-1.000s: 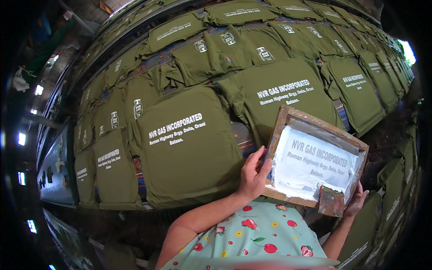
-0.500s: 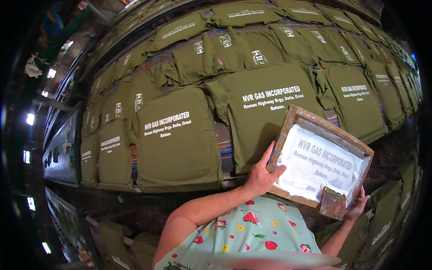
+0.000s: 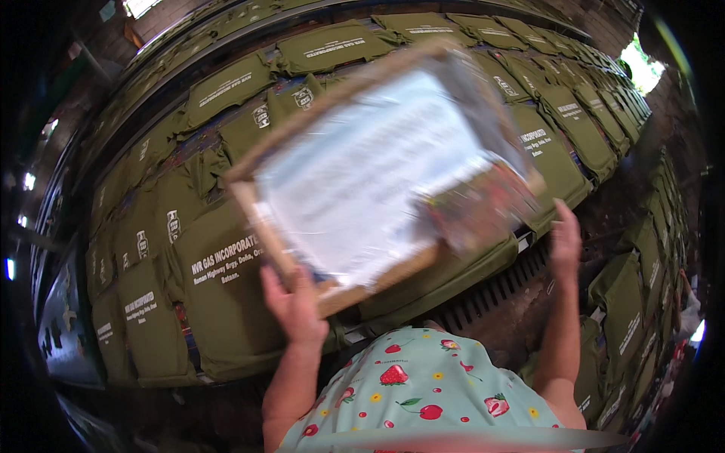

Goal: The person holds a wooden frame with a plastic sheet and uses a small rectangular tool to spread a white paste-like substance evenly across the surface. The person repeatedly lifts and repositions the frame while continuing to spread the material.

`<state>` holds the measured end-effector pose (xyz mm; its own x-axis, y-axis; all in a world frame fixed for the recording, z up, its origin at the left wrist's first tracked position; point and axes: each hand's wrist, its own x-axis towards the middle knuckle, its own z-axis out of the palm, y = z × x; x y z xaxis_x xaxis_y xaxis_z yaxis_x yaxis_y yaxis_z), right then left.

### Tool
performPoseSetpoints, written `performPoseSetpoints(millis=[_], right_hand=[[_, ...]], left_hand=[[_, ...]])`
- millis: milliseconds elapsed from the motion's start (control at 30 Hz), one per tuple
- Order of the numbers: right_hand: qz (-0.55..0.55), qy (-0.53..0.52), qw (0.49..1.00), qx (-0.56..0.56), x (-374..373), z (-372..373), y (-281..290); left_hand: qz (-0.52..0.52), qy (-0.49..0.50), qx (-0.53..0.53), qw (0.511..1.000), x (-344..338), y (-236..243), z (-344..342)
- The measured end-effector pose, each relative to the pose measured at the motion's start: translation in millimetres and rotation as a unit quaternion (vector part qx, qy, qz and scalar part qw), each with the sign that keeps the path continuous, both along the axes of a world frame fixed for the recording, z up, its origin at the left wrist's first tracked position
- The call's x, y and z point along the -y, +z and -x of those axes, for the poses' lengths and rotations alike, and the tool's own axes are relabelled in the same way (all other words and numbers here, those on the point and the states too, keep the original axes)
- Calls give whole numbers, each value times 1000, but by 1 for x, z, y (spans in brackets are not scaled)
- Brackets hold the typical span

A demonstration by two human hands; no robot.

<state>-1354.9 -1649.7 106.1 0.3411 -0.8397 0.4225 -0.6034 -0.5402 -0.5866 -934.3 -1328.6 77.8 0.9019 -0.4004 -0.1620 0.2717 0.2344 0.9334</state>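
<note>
My left hand grips the lower left corner of a wooden screen-printing frame, which is raised and tilted over the shirts. Motion blurs the frame. White ink covers its mesh, and the lettering there is smeared. A paint-stained squeegee block lies in the frame's lower right corner. My right hand is apart from the frame, to its right, with the fingers stretched out and nothing in them. Below and around the frame lie olive-green T-shirts with white print, partly hidden by it.
Rows of printed olive shirts on long sloping boards run into the distance. More shirts hang over a rack at the right. A dark slotted strip shows beneath the near board edge. My mint-green, fruit-patterned garment fills the bottom.
The frame has swung up and left, closer to the camera, and tilted the other way. My right hand has let go of it; my left still holds it. The view has turned.
</note>
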Motion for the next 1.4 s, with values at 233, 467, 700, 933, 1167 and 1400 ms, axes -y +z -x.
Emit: performPoseSetpoints(millis=[233, 467, 700, 933, 1167, 1400], right_hand=[[51, 338, 917, -206, -75, -255, -83], [33, 349, 911, -217, -105, -404, -144], [22, 436, 864, -251, -129, -433, -141], [-89, 439, 894, -8, -37, -355, -119], [98, 408, 882, -216, 17, -286, -115], [67, 347, 885, -302, 48, -269, -147]], left_hand=[[-36, 307, 68, 948, -120, 35, -98], [-36, 370, 98, 923, -221, 12, -89], [-52, 365, 100, 924, -238, 7, -45], [-31, 359, 52, 931, -195, -5, -8], [-21, 244, 48, 968, -59, 0, 13], [-25, 253, 49, 966, -16, 19, 16]])
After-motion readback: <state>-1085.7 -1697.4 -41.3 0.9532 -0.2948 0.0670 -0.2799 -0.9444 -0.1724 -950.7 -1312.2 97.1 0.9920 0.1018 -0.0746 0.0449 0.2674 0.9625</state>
